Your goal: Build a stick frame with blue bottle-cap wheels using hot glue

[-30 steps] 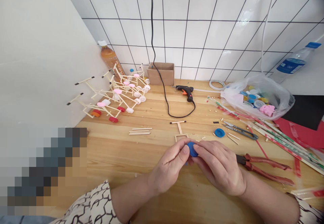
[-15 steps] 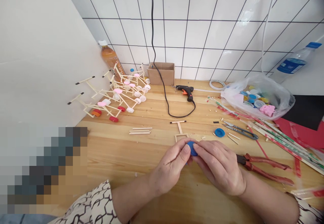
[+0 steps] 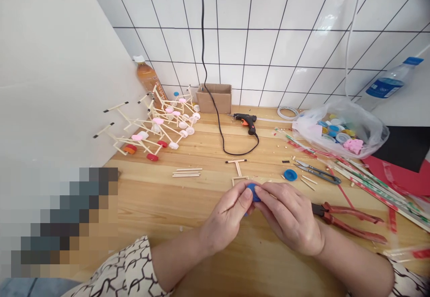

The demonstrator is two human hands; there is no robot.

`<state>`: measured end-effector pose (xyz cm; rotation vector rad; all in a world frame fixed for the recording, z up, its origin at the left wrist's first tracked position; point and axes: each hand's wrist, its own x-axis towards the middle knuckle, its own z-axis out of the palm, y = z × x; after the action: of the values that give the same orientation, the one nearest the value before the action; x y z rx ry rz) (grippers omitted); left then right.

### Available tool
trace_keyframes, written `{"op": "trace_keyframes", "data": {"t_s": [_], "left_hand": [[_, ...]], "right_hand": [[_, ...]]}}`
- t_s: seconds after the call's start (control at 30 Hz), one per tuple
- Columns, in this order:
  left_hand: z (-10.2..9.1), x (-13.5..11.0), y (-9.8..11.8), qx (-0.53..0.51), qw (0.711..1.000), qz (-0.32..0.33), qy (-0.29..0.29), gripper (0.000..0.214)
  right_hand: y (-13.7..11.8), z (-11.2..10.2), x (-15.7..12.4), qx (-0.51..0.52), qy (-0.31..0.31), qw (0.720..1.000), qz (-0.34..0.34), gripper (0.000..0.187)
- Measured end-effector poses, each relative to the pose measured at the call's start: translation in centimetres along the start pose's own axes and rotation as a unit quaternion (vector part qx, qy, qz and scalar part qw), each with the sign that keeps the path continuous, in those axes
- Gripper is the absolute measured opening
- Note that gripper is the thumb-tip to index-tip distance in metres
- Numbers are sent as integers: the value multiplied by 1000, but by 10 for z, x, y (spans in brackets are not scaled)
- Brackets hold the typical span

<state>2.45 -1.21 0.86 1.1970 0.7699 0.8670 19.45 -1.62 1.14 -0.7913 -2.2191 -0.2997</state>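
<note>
Between my two hands is a blue bottle cap (image 3: pixel 254 193), pinched by both. My left hand (image 3: pixel 228 214) is closed with its thumb along the cap's left side. The fingertips of my right hand (image 3: pixel 290 216) press on its right side. A bit more blue shows below the left thumb, too covered to make out. Just beyond the hands lies a small stick frame (image 3: pixel 238 168) with a black-tipped crossbar; its near end is hidden by my fingers. Another blue bottle cap (image 3: pixel 290 174) lies on the table, right of the frame.
Pliers (image 3: pixel 349 221) and thread snips (image 3: pixel 317 171) lie to the right, near a plastic bag (image 3: pixel 372 140) of caps. A glue gun (image 3: pixel 247 121) with a looping cord lies at the back. Several stick models (image 3: pixel 134 126) stand at left, behind loose sticks (image 3: pixel 187 173).
Both hands keep their grip on the blue bottle cap and have barely moved. The whole view has shifted slightly.
</note>
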Motion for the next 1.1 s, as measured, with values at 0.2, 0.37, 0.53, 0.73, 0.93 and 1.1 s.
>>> {"op": "trace_keyframes", "data": {"t_s": [0.2, 0.37, 0.53, 0.73, 0.93, 1.1], "left_hand": [[-2, 0, 0, -3, 1000, -4, -2, 36], [-2, -1, 0, -11, 1000, -7, -2, 35], [-3, 0, -1, -13, 1000, 2, -11, 35], [-3, 0, 0, -6, 1000, 9, -16, 37], [-3, 1, 4, -13, 1000, -1, -22, 36], [-5, 2, 4, -3, 1000, 1, -27, 34]], "right_hand": [[0, 2, 2, 9, 1, 1000, 4, 24], [1, 3, 4, 13, -4, 1000, 5, 28], [1, -2, 6, 26, -1, 1000, 13, 30], [9, -14, 12, 47, 4, 989, 137, 21], [37, -24, 30, 63, -39, 964, 254, 13], [77, -10, 53, 36, -191, 920, 340, 18]]}}
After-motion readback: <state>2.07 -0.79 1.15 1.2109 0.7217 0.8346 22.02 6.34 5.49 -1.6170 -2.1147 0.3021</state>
